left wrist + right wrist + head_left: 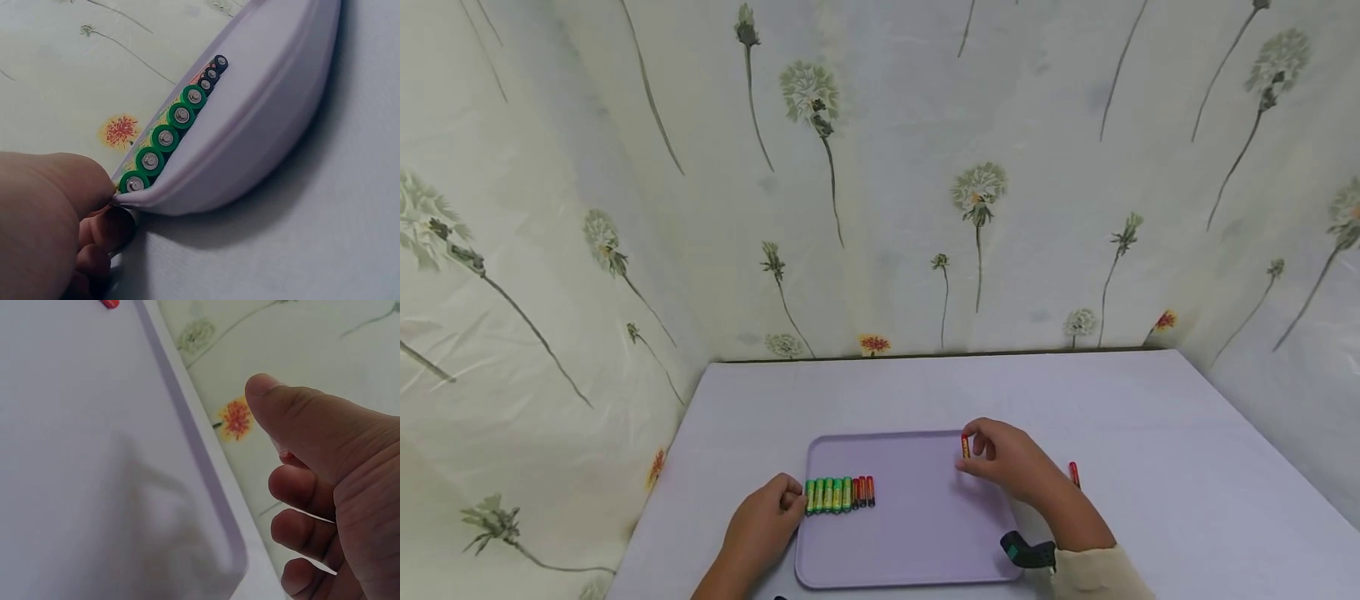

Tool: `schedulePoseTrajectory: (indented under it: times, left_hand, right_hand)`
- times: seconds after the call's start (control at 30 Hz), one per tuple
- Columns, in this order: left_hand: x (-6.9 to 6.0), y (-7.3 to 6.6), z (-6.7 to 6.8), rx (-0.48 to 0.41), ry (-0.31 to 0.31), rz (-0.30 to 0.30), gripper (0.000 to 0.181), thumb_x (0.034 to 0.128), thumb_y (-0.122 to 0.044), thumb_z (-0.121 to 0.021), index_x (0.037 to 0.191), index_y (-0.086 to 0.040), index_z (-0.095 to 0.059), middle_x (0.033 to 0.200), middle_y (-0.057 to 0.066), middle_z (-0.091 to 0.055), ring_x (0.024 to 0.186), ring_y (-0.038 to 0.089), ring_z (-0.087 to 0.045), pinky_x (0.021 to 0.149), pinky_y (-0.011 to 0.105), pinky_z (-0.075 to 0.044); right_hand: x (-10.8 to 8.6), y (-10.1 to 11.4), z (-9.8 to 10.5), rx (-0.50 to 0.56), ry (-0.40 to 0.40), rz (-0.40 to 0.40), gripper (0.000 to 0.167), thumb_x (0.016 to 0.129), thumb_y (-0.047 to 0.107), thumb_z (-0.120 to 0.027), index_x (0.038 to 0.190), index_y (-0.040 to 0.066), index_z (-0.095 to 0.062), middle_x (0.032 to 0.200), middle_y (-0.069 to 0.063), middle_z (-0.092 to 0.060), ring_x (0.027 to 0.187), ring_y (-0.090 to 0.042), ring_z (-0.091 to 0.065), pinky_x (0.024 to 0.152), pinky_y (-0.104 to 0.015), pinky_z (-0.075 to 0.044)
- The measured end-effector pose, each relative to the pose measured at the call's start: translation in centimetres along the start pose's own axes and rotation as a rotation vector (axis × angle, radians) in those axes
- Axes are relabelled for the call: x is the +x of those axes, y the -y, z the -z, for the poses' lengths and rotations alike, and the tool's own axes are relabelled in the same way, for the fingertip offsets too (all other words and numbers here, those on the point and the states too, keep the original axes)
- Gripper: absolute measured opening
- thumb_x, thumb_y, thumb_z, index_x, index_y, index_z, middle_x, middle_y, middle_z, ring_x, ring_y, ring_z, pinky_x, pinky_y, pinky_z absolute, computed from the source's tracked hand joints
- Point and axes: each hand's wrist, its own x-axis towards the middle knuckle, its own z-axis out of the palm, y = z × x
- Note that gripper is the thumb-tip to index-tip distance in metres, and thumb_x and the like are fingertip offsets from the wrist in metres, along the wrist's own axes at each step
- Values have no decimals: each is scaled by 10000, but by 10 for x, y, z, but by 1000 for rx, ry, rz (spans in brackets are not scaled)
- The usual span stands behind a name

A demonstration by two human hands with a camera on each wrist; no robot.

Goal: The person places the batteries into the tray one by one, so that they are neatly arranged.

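Observation:
A row of several green batteries (pixel 828 496) and three smaller red batteries (pixel 863 492) lies side by side at the left of a pale purple tray (pixel 917 533). My left hand (pixel 763 518) pinches the tray's left rim, thumb above and fingers below, beside the outermost green battery; the left wrist view shows the battery ends (pixel 165 138) lined up there. Over the tray's far right part, my right hand (pixel 1009 457) holds another small red battery (pixel 966 447) upright between thumb and fingers. That battery is mostly hidden behind the thumb in the right wrist view.
Another red battery (pixel 1074 474) lies on the white table (pixel 1180 500) right of the tray, partly behind my right forearm. A dark strap (pixel 1027 552) is at the right wrist. Flower-patterned cloth (pixel 895 167) hangs behind the table and at both sides.

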Motion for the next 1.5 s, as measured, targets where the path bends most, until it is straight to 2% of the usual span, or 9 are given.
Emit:
schedulePoseTrajectory:
  times: [0.83,1.07,1.27,1.5]
  left_hand:
    - [-2,-1,2,-12,15,6,79,981,-270,-687,1024,-205,-667,824,-146,-650,759,71,-561,715,337,-443]
    - [-1,-1,2,-5,21,21,87,983,-275,-684,1033,-206,-663,840,-142,-660,778,75,-571,732,348,-449]
    - [-1,1,2,-3,12,12,90,981,-277,-684,1036,-209,-664,850,-149,-671,786,67,-580,730,351,-453]
    - [0,2,1,3,10,7,77,979,-279,-679,1028,-221,-664,838,-158,-658,775,67,-574,734,346,-453]
  right_hand:
    - [15,35,-20,44,79,32,439,874,354,-860,1223,159,-680,910,79,-603,817,-144,-542,682,-310,-470]
    - [20,45,-28,34,102,83,419,872,363,-859,1197,175,-673,921,92,-617,825,-127,-549,709,-300,-470]
    - [24,57,-35,39,133,90,437,852,392,-872,1191,202,-673,920,106,-627,824,-114,-564,701,-295,-488]
    - [29,66,-43,65,176,118,405,853,363,-874,1157,192,-667,940,58,-630,838,-130,-564,726,-316,-480]
